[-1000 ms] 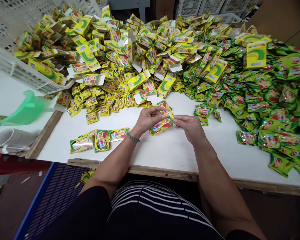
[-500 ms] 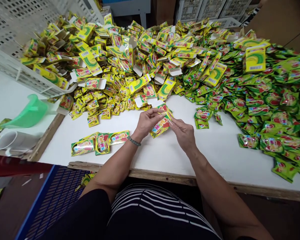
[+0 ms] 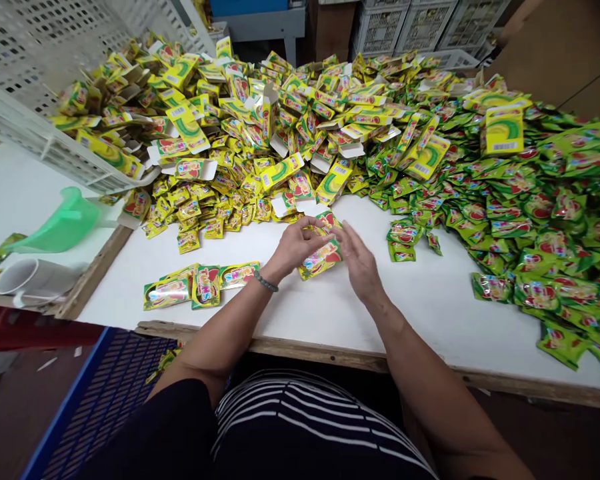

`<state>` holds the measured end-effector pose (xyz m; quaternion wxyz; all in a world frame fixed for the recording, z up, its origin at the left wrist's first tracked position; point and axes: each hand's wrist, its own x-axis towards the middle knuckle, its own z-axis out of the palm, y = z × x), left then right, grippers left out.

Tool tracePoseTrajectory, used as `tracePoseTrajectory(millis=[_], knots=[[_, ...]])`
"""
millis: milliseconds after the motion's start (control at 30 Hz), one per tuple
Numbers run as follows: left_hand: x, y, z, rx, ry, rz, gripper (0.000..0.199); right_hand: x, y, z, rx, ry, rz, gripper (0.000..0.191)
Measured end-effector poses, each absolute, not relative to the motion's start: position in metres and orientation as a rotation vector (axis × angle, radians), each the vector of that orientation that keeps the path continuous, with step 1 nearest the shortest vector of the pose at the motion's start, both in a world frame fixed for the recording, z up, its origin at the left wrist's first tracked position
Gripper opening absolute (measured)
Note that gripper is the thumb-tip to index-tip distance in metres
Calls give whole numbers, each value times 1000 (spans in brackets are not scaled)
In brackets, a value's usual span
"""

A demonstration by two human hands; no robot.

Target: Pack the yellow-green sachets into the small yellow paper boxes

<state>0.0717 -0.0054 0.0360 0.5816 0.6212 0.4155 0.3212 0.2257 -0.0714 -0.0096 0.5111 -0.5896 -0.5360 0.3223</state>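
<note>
A yellow-green candy box (image 3: 321,260) lies under my hands on the white table. My left hand (image 3: 299,245), with a beaded bracelet at the wrist, has its fingers over the box's left and upper part, curled and pressed on it. At the box's right edge is my right hand (image 3: 359,257), its fingers stretched out and slightly blurred. Part of another box or packet shows just behind the fingers. Left of my forearm several filled-looking boxes (image 3: 205,287) lie flat in a row.
Yellow boxes and small packets (image 3: 220,180) are heaped along the back, green packets (image 3: 520,220) at right. A white crate (image 3: 55,143), green scoop (image 3: 63,227) and white mug (image 3: 40,279) stand left. A blue basket (image 3: 87,393) is below the table edge. Another person's hand shows top right.
My right hand has come off its pinch on the box's corner and its fingers have straightened. My left fingers have spread a little over the box. The view has shifted slightly.
</note>
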Motion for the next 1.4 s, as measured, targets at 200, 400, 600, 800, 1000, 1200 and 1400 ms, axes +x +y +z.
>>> tracePoseTrajectory(millis=[200,400,600,800,1000,1200,1400], knots=[[20,-28,60,2341,1226,-41,48,231,-54,-22,-1709,-1480,277,63],[-22,-50,51,2284,1482,-320,51,229,-40,-35,-1875,-1633,369,68],[-50,-36,68,2184,1723,-578,55,247,-33,-36,-1980,-1297,335,66],[8,-5,51,2248,1812,92,37,244,-46,-19,-1712,-1336,466,68],[63,35,13,2080,1738,122,23,248,-74,-7,-1466,-1781,964,63],[48,43,9,1841,1693,388,21,273,-73,-4,-1936,-1513,633,29],[43,38,29,1404,1477,876,26,325,-65,-27,-2470,-951,77,36]])
